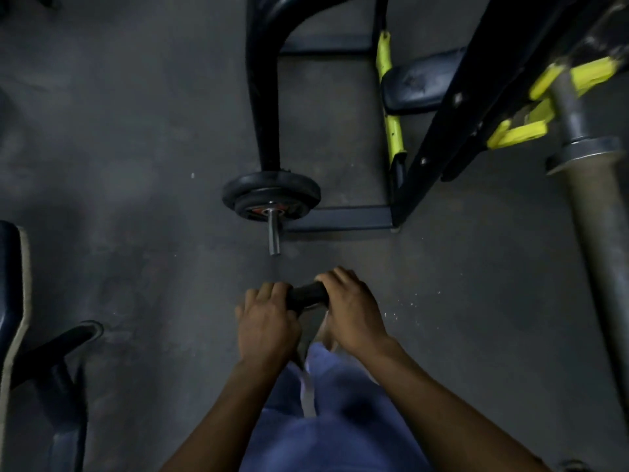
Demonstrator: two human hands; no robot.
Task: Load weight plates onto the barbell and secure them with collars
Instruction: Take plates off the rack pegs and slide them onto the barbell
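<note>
The left hand and the right hand are each gripping the top edge of a black weight plate, held edge-on above the floor; most of the plate is lying hidden below the hands. The barbell sleeve is running down the right margin, well apart from the plate, with its collar flange beside the yellow rack hook. Open floor is lying between them. Ahead, two plates are sitting on a storage peg.
</note>
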